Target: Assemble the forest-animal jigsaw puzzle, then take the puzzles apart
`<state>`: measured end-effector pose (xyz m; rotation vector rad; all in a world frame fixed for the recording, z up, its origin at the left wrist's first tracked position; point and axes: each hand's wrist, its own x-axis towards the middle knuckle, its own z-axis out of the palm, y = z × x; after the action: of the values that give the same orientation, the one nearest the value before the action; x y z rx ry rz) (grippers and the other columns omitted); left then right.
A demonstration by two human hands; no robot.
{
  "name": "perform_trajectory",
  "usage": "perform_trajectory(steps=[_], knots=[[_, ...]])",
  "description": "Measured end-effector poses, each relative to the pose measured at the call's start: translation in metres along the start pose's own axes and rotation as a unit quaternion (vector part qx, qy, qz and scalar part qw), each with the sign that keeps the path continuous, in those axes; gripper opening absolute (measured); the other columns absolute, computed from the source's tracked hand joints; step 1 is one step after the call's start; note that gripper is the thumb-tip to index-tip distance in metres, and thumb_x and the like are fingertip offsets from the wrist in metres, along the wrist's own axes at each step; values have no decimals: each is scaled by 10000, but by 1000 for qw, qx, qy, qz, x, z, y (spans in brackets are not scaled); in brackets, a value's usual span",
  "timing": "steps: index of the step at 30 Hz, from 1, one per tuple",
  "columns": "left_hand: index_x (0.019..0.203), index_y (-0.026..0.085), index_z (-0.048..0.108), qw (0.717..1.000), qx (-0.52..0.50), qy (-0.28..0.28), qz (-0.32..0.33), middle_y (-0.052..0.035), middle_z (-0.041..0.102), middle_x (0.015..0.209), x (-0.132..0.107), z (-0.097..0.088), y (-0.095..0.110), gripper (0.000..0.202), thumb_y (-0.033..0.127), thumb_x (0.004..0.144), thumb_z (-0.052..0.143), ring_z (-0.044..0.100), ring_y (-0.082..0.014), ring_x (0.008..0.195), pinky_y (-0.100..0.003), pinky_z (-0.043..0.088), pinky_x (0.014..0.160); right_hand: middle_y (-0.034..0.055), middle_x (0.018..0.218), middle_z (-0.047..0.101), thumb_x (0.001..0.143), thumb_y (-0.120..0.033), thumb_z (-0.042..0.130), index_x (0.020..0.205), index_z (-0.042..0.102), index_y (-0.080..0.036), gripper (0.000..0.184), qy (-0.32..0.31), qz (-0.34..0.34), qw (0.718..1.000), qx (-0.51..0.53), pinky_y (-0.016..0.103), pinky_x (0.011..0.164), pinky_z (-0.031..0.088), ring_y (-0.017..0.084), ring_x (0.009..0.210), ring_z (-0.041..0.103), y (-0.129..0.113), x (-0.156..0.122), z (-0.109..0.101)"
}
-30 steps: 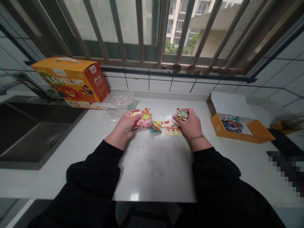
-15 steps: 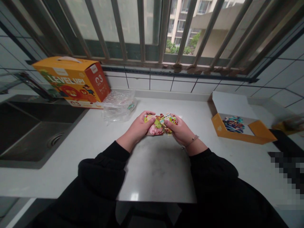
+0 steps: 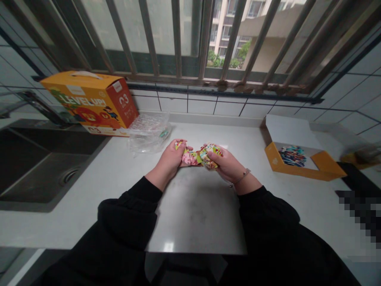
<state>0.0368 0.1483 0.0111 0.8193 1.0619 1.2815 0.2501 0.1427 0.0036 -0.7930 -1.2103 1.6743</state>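
Just above the middle of the white counter, my left hand (image 3: 168,159) is closed on pink and green jigsaw puzzle pieces (image 3: 190,158), thumb on top. Close beside it, my right hand (image 3: 229,163) grips a small stack of multicoloured puzzle pieces (image 3: 209,155), its thumb pressed over them. The two bunches meet or overlap between the hands; whether any pieces are joined I cannot tell. My palms and most fingers hide the outer ends of the pieces.
An orange carton (image 3: 89,103) with a handle stands at the back left, a clear plastic bag (image 3: 149,133) beside it. Left of them is a dark sink (image 3: 38,174). An open orange-edged box (image 3: 297,169) holding colourful pieces lies right. A barred window runs behind.
My left hand has drawn slightly left and its pieces have shifted and tilted. In my right hand the pieces are gathered into a neater stack.
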Motion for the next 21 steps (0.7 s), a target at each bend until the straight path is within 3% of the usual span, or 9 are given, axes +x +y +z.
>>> perform_trajectory(steps=[3, 7, 12, 15, 18, 21], knots=[[1164, 226, 577, 1000, -10, -6, 13, -54, 795, 905, -1, 1, 1, 303, 364, 985, 779, 742, -182, 626, -295, 633, 558, 84, 1151, 812, 746, -485, 1005, 1205, 743, -241, 583, -56, 53, 996, -44, 374, 904, 622, 222, 961, 769, 1, -2, 0], [1153, 227, 586, 999, -20, -38, 33, -44, 781, 888, -2, 2, 1, 346, 407, 963, 812, 731, -172, 632, -293, 636, 577, 95, 1136, 825, 766, -474, 993, 1120, 761, -206, 501, -57, 76, 993, -76, 350, 886, 618, 221, 975, 768, 1, -3, -2], [1169, 232, 555, 998, -20, 38, 50, -28, 760, 901, 4, -3, 4, 273, 363, 1019, 742, 743, -168, 685, -278, 635, 591, 106, 1147, 831, 807, -557, 951, 1079, 775, -225, 464, -6, 34, 998, -57, 406, 926, 635, 248, 1001, 776, -4, -3, -1], [1168, 237, 542, 997, -28, 59, 50, -21, 757, 896, 7, -6, 6, 256, 367, 1035, 719, 748, -170, 708, -300, 650, 638, 101, 1123, 832, 814, -610, 930, 1058, 781, -236, 471, -12, 16, 999, -41, 400, 902, 640, 246, 973, 778, -7, -4, 2], [1188, 242, 543, 997, -65, 19, 48, -44, 776, 946, 3, -2, 5, 224, 358, 1055, 679, 793, -212, 832, -389, 680, 779, 98, 1126, 828, 810, -617, 931, 1104, 788, -239, 499, -54, 11, 998, -25, 390, 917, 631, 245, 983, 773, -4, -4, 7], [1237, 240, 539, 990, -119, -58, 50, -97, 805, 1083, -7, 9, 4, 203, 321, 1074, 629, 807, -263, 1093, -456, 648, 980, 88, 1115, 823, 813, -595, 938, 1149, 787, -233, 516, -74, 20, 996, -34, 377, 896, 619, 238, 970, 767, 4, -4, 10]])
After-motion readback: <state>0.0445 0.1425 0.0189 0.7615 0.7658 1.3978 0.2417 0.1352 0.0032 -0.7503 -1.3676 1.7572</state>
